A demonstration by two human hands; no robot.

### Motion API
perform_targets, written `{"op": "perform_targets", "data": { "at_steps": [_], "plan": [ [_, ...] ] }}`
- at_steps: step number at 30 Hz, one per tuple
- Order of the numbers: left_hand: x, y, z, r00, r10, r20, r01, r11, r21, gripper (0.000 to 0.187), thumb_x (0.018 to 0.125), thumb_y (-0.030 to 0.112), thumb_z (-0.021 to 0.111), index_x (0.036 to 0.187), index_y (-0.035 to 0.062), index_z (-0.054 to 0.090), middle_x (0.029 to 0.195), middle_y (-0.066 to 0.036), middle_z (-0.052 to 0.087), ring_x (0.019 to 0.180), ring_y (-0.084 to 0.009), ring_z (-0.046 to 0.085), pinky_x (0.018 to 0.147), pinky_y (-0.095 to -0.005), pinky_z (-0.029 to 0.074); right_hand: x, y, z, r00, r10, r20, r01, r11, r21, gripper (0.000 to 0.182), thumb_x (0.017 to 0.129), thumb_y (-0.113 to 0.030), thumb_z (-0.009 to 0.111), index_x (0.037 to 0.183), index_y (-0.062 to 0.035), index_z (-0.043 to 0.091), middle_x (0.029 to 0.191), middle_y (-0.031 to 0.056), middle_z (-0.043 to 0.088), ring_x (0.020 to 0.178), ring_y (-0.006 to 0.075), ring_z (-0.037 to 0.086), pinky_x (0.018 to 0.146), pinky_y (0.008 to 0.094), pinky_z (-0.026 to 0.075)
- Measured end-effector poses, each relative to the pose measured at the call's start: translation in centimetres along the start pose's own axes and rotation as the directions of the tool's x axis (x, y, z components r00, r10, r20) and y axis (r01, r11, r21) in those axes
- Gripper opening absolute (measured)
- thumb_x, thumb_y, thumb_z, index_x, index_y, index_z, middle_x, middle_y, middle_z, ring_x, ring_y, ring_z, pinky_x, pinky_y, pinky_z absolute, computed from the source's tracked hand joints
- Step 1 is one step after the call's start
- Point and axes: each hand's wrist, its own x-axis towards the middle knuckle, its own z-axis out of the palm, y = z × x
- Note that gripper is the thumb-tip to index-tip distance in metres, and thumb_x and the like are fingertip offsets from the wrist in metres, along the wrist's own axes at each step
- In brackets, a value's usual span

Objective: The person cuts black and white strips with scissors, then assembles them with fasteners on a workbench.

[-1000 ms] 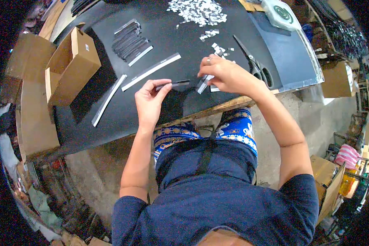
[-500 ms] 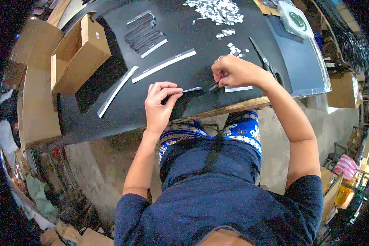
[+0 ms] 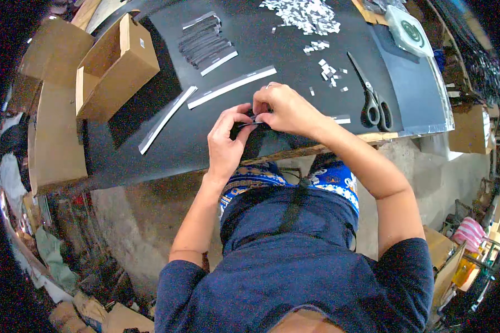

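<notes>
The left hand's (image 3: 226,133) thumb and fingers close on a small dark strip (image 3: 252,124), which lies between their tips and reaches toward the other hand. The right hand (image 3: 288,109) meets it there, fingers curled and thumb bent in beside the strip's end; the tips are so bunched that I cannot tell whether they grip the strip itself or another small piece. A ring shows on one of the right hand's fingers. Both hands are just above the near part of the black table (image 3: 294,69), close to its wooden edge (image 3: 311,150).

Just past the right forearm, the end of a white-edged band (image 3: 341,119) shows, the rest hidden by the arm. Beyond it lie the scissors (image 3: 375,105), blades pointing away from the person. Small loose chips (image 3: 329,72) are scattered beyond the right hand, with a little cluster (image 3: 315,46) and a large heap (image 3: 305,16) farther off.

Beyond the left hand lies a long band (image 3: 232,87), with a slanted band (image 3: 168,120) to its left. Past the long band is a row of dark strips (image 3: 205,44), a short band (image 3: 219,62) at its near end. An open cardboard box (image 3: 125,72) stands at the far left.
</notes>
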Motion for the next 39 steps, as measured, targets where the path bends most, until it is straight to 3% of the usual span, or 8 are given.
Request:
{"op": "perform_targets", "data": {
  "at_steps": [8,10,19,24,28,34,36,39],
  "plan": [
    [0.2,-0.5,0.6,1.000,-0.011,-0.007,0.011,1.000,-0.006,0.021,0.074,-0.005,0.066,0.092,0.0021,0.056,0.096,-0.011,0.064,0.092,-0.0264,0.062,0.081,-0.0343,0.049,-1.1,-1.3,-1.0,0.903,0.429,0.010,-0.403,0.841,0.360,0.021,0.093,-0.017,0.053,0.100,-0.0011,0.065,0.092,0.0086,0.067,0.094,0.0146,0.060,0.078,0.0283,0.047],
    [0.2,-0.6,0.7,0.998,-0.049,0.029,0.047,0.996,0.076,0.027,0.075,-0.006,0.065,0.099,0.0048,0.059,0.099,-0.007,0.066,0.095,-0.0191,0.063,0.085,-0.0301,0.048,-1.9,-1.0,0.2,0.831,0.492,-0.258,-0.214,0.711,0.670,0.032,0.099,-0.025,0.044,0.110,0.0009,0.060,0.105,0.0077,0.064,0.099,0.0129,0.057,0.087,0.0283,0.045],
    [0.5,-0.5,0.8,0.982,0.153,0.110,-0.171,0.967,0.187,0.025,0.073,-0.007,0.060,0.093,0.0062,0.068,0.087,-0.009,0.061,0.087,-0.0254,0.057,0.078,-0.0343,0.047,-3.2,-2.7,3.6,0.742,0.607,-0.283,0.050,0.370,0.928,0.049,0.101,-0.033,0.034,0.129,0.0071,0.039,0.129,0.0205,0.047,0.123,0.0273,0.045,0.107,0.0376,0.032],
    [3.3,-0.6,-1.1,0.989,0.144,0.020,-0.145,0.963,0.228,0.018,0.075,-0.001,0.066,0.091,0.0071,0.070,0.087,-0.007,0.065,0.087,-0.0233,0.059,0.081,-0.0325,0.046,-3.8,-3.1,3.1,0.662,0.602,-0.446,0.034,0.571,0.820,0.035,0.101,-0.025,0.039,0.121,0.0014,0.049,0.119,0.0113,0.054,0.113,0.0180,0.050,0.100,0.0303,0.035],
    [8.1,-2.5,-3.2,0.981,0.123,-0.150,-0.063,0.934,0.353,0.020,0.072,0.006,0.072,0.092,0.0089,0.072,0.087,-0.007,0.069,0.085,-0.0219,0.060,0.079,-0.0315,0.046,-4.9,-3.5,4.1,0.743,0.520,-0.421,-0.063,0.681,0.730,0.027,0.098,-0.016,0.045,0.118,0.0005,0.052,0.115,0.0102,0.056,0.105,0.0174,0.052,0.095,0.0284,0.038],
    [11.1,-5.6,-3.2,0.992,0.026,-0.124,0.030,0.903,0.428,0.019,0.070,0.012,0.075,0.088,0.0104,0.073,0.079,-0.008,0.069,0.079,-0.0228,0.061,0.079,-0.0322,0.047,-4.9,-3.6,3.7,0.775,0.398,-0.491,-0.106,0.847,0.521,0.022,0.091,-0.010,0.052,0.110,0.0011,0.056,0.116,0.0166,0.057,0.111,0.0293,0.053,0.096,0.0353,0.040],
    [11.2,-5.5,-3.2,0.995,-0.065,-0.069,0.089,0.900,0.426,0.024,0.069,0.012,0.076,0.093,0.0113,0.072,0.094,-0.011,0.067,0.092,-0.0242,0.059,0.085,-0.0339,0.045,-5.0,-3.6,3.6,0.779,0.388,-0.493,-0.101,0.853,0.512,0.022,0.091,-0.009,0.053,0.110,0.0001,0.056,0.115,0.0166,0.057,0.110,0.0292,0.054,0.096,0.0353,0.040],
    [10.5,-4.4,-2.8,0.941,0.208,-0.268,-0.046,0.860,0.508,0.043,0.074,0.010,0.074,0.116,0.0139,0.062,0.126,-0.013,0.046,0.120,-0.0269,0.041,0.097,-0.0404,0.038,-4.9,-3.5,3.7,0.779,0.374,-0.503,-0.101,0.867,0.488,0.021,0.089,-0.006,0.054,0.109,0.0000,0.057,0.114,0.0172,0.057,0.109,0.0298,0.054,0.096,0.0357,0.040]
  ]
}}
